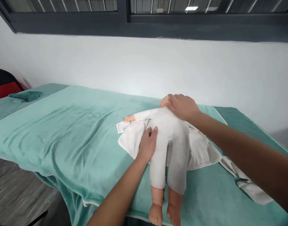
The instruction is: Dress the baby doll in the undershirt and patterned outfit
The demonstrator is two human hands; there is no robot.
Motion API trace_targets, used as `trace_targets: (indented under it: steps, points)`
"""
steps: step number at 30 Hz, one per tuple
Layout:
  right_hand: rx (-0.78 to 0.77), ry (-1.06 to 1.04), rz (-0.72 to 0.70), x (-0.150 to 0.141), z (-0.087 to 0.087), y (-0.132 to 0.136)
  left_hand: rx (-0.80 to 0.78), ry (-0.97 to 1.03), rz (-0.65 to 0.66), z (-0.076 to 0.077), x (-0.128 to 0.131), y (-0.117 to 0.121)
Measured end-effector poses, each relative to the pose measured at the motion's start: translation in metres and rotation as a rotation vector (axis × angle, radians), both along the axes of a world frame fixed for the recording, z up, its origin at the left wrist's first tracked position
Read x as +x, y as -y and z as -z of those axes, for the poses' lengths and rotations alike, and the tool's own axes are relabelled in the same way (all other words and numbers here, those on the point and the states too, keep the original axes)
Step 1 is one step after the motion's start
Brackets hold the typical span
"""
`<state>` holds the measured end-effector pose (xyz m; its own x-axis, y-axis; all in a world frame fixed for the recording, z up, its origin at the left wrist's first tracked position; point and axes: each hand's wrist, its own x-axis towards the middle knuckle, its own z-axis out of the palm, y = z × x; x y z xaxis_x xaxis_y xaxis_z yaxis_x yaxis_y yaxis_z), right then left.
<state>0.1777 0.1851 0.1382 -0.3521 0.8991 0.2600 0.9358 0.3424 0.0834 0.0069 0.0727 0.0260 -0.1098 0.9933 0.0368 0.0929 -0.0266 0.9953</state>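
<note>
A baby doll (168, 141) with a white cloth body and bare plastic feet lies on a white garment (200, 150) spread over the teal towel (70, 131). My left hand (147, 145) rests against the doll's side at the waist, fingers curled onto the garment's edge. My right hand (183, 106) lies over the doll's head and shoulder, fingers flat and covering most of the head. One doll arm (136, 117) sticks out to the left.
The teal towel covers a table against a white wall (144, 66). A folded teal cloth (26, 95) lies at the far left. A red and black object (3, 86) sits beyond it. More white fabric (250, 186) trails off to the right. Grey floor (14, 194) shows lower left.
</note>
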Motion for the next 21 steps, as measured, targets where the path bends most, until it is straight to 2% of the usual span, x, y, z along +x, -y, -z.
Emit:
trace_targets:
  steps: [2, 4, 5, 7, 9, 12, 14, 16, 18, 20, 21]
  points:
    - [0.009, 0.028, -0.150, -0.033, 0.004, 0.000, 0.047, -0.030, -0.056, 0.001, 0.001, 0.002]
    - [-0.081, 0.115, -0.314, -0.070, 0.017, -0.003, 0.090, -0.049, -0.098, 0.003, 0.001, 0.003]
    - [-0.130, 0.159, -0.350, -0.087, 0.026, -0.006, 0.105, -0.073, -0.107, 0.004, 0.001, 0.003]
    - [-0.226, 0.201, -0.333, -0.115, 0.044, -0.013, 0.108, -0.144, -0.107, 0.007, 0.000, 0.001]
    - [-0.266, 0.210, -0.311, -0.129, 0.055, -0.020, 0.130, -0.283, -0.104, 0.010, -0.002, -0.003]
    - [-0.259, 0.203, -0.313, -0.127, 0.055, -0.025, 0.275, -0.652, -0.073, 0.012, -0.006, -0.015]
    - [-0.239, 0.194, -0.312, -0.117, 0.045, -0.024, 0.379, -0.906, -0.029, 0.010, -0.011, -0.025]
    - [-0.207, 0.161, -0.298, -0.105, 0.034, -0.020, 0.395, -1.058, -0.058, 0.009, -0.018, -0.037]
    - [-0.178, 0.093, -0.285, -0.094, 0.026, -0.015, 0.322, -1.082, -0.177, 0.009, -0.027, -0.049]
    - [-0.168, 0.033, -0.300, -0.086, 0.024, -0.010, 0.244, -1.001, -0.265, 0.013, -0.038, -0.060]
    - [-0.166, 0.023, -0.315, -0.083, 0.024, -0.007, 0.220, -0.931, -0.269, 0.015, -0.043, -0.064]
